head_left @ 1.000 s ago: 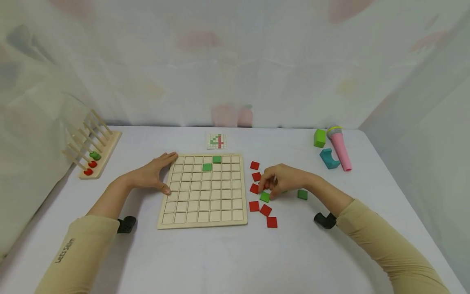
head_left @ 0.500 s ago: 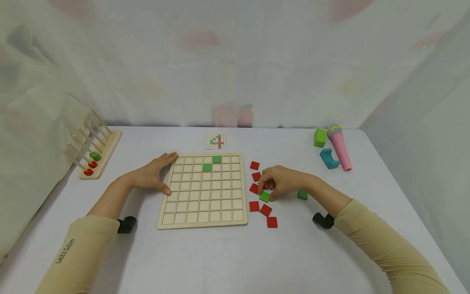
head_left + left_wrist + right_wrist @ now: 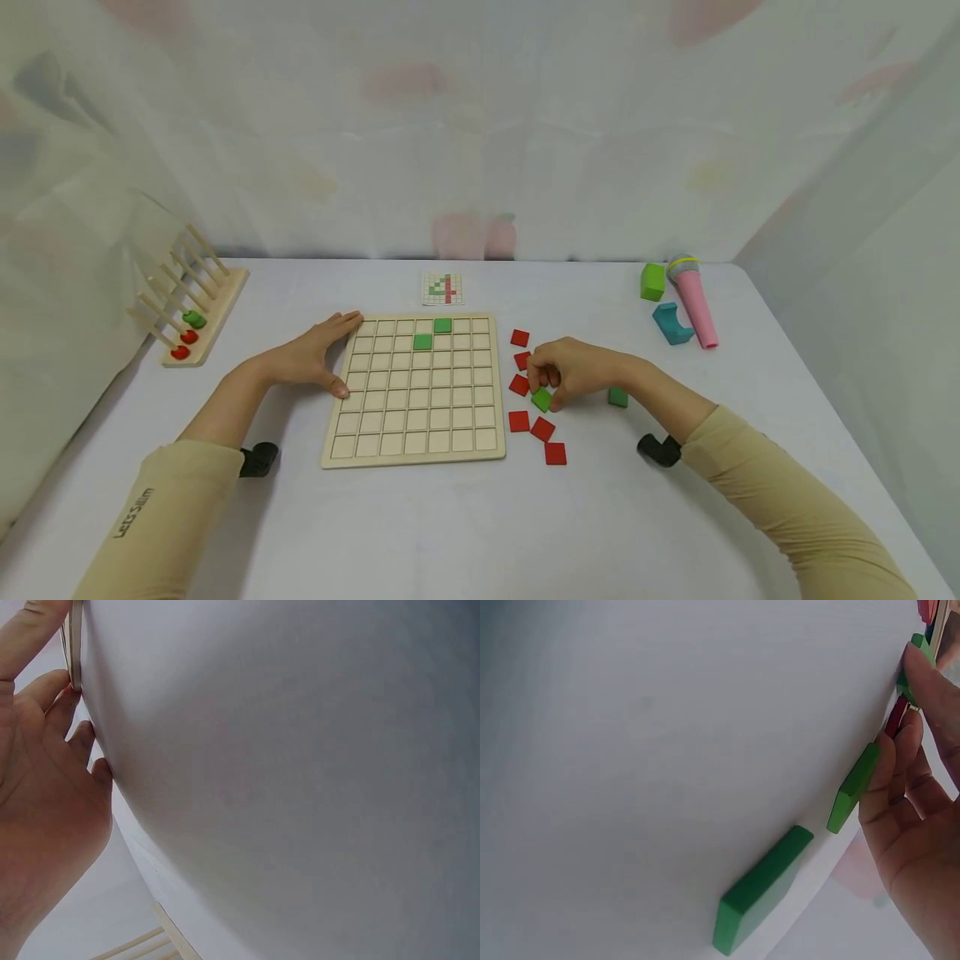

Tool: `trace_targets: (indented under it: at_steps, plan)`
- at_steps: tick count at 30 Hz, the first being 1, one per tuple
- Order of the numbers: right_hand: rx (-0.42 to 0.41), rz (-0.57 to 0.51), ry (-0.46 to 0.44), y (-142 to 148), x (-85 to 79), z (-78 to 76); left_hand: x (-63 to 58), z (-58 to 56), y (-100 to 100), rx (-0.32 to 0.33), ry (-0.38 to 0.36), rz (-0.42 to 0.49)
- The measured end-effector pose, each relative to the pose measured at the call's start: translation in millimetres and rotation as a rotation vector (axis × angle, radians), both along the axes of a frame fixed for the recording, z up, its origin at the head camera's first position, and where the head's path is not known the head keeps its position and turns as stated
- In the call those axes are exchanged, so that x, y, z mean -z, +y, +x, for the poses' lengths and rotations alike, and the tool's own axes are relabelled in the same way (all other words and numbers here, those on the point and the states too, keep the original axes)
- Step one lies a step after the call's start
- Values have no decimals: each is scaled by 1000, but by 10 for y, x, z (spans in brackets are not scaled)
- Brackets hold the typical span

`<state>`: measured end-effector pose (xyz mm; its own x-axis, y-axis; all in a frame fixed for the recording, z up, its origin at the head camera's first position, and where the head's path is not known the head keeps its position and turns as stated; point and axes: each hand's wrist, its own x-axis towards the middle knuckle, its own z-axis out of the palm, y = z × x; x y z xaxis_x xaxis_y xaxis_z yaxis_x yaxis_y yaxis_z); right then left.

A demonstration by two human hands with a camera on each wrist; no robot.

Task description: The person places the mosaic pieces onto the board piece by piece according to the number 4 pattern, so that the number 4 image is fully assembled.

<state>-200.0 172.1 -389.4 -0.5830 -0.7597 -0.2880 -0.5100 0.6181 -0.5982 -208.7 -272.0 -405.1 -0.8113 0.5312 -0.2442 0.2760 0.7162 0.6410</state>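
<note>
My left hand (image 3: 303, 358) rests at the left side of a wooden grid board (image 3: 497, 392), fingers stretched to its upper left corner and thumb on its left edge. In the left wrist view, the fingertips meet the board's edge (image 3: 76, 645). Two green tiles lie in upper cells of the grid, one of them the upper green tile (image 3: 443, 325). Right of the board, my right hand (image 3: 581, 368) pinches a green square tile (image 3: 542, 400) between thumb and fingers. The right wrist view has the thumb against that green tile (image 3: 921, 656), partly hidden by the hand.
Several red tiles (image 3: 555, 453) lie around the right hand; a loose green tile (image 3: 618, 397) is under the wrist. A pattern card (image 3: 442, 288) lies behind the board. A peg stand (image 3: 217, 300) is far left; a pink toy microphone (image 3: 697, 308), green block (image 3: 653, 282) and teal piece (image 3: 672, 324) are back right.
The pinched green tile has turned a little and shifted slightly upward under the right fingers. The right hand has drawn marginally left; the left hand has stayed put.
</note>
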Motion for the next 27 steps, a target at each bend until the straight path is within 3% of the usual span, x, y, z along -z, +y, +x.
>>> trace_targets:
  at_steps: [9,16,21,27]
  plan:
    - [3,-1,46,-49,-21,39,3,4,-10,-3,-1,2]
    - [1,-32,-1,-83,-119,34,-26,27,-1,-20,-27,-2]
    - [11,-52,-46,-120,-232,-30,-40,33,9,-23,-32,2]
    - [19,-113,-17,-238,-285,-148,-42,37,14,-31,-33,-9]
